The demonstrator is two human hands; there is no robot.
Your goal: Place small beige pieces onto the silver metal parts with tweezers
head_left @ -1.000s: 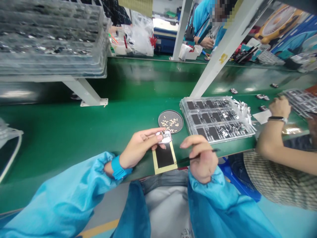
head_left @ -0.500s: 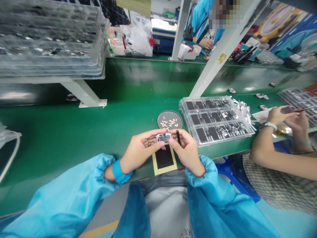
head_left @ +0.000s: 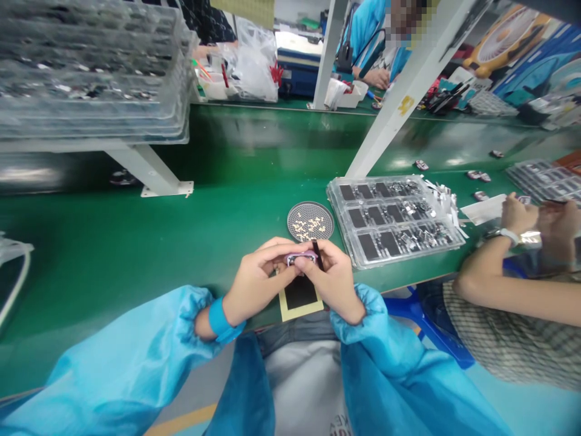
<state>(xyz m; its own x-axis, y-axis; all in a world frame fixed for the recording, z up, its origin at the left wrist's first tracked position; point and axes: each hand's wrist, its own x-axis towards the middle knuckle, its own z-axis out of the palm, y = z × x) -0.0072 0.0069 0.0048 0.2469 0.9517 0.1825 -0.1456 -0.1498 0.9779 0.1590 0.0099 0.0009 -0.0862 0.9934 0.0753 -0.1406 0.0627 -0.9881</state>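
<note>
A small device point(head_left: 299, 257) with a pinkish rim is gripped between both hands, its inside partly covered by the thumbs. My left hand point(head_left: 261, 274) has its fingers closed on the device's left side. On the other side, my right hand point(head_left: 333, 275) pinches it and also holds a thin black tool point(head_left: 318, 254) that sticks up between the fingers. Beneath the hands lies a black pad with a yellow border point(head_left: 301, 294). A round grey perforated dish point(head_left: 293, 213) with many small pale pieces sits just beyond the fingers.
A clear tray point(head_left: 358, 259) of dark screens and small parts is at the right. Stacked trays point(head_left: 181, 115) stand on a raised shelf at upper left. A white post point(head_left: 385, 121) slants down behind the dish. Another person's hands point(head_left: 520, 215) work at far right.
The device is tilted, showing more of its pinkish rim and less of its inside. My hands have drawn closer together. The neighbour's hands have shifted slightly.
</note>
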